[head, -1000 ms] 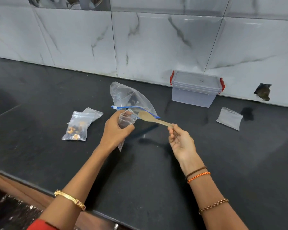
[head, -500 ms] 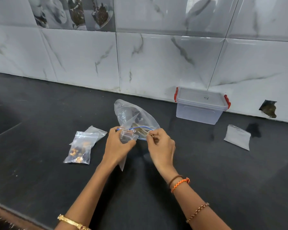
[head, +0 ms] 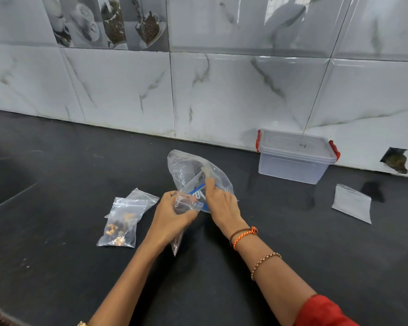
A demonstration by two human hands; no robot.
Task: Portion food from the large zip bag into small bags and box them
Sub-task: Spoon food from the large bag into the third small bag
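Nearest the camera, both forearms reach up from the bottom edge toward mid-frame. The left hand [head: 169, 216] curls its fingers round the mouth of a small clear bag [head: 183, 208], holding it open just below and left of centre; its tail hangs down toward the black countertop [head: 57, 267]. A second ago the right hand [head: 222, 205] held the wooden spoon [head: 206, 173] out in the open to the right; now it has pushed the spoon through the blue zip opening, and only its pale bowl shows through the plastic inside the large zip bag [head: 193, 170]. The hand pinches the handle at the bag's mouth, index finger extended along it. I judge this the scooping step for another portion, so the small bag is not yet filled.

Left of the hands, one filled small bag [head: 119, 228] lies flat, overlapping another small bag [head: 143, 196] behind it. At right, an empty small bag [head: 351, 203] lies well apart. Farthest back, against the tiled wall, the lidded clear box [head: 293, 161] with red clasps looks closed, so boxing has not begun.
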